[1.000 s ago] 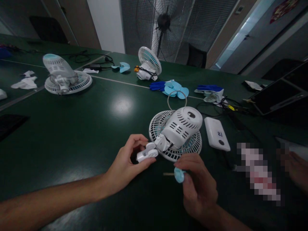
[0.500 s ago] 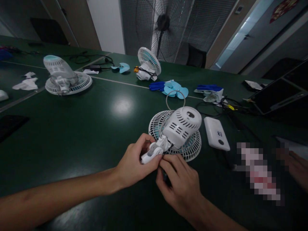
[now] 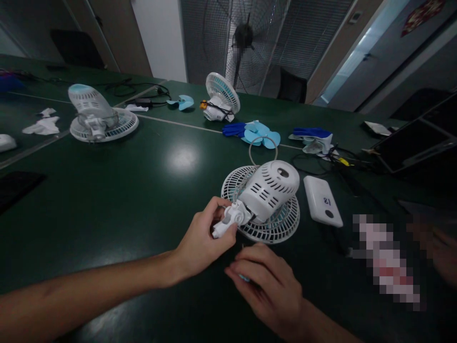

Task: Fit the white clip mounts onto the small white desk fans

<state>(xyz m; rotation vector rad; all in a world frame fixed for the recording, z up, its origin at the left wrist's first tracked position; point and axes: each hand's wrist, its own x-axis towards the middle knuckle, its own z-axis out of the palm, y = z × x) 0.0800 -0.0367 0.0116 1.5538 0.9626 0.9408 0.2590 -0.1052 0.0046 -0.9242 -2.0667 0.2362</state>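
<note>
Left hand has its fingers pinching a forked white plastic bracket up against the neck joint of a white plastic fan with slotted housing, lying face-down on the dark green tabletop. Right hand has its fingers curled around a small light-blue piece, mostly hidden, near the joint. I'd hold that bracket dead still and bring the piece in square; forcing it crooked could chew up the plastic.

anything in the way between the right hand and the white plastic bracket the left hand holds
Nothing visible stands between the right hand, holding a small light-blue piece, and the white plastic bracket. The thumb of the left hand rests against the bracket's near side, close to that gap.
</note>
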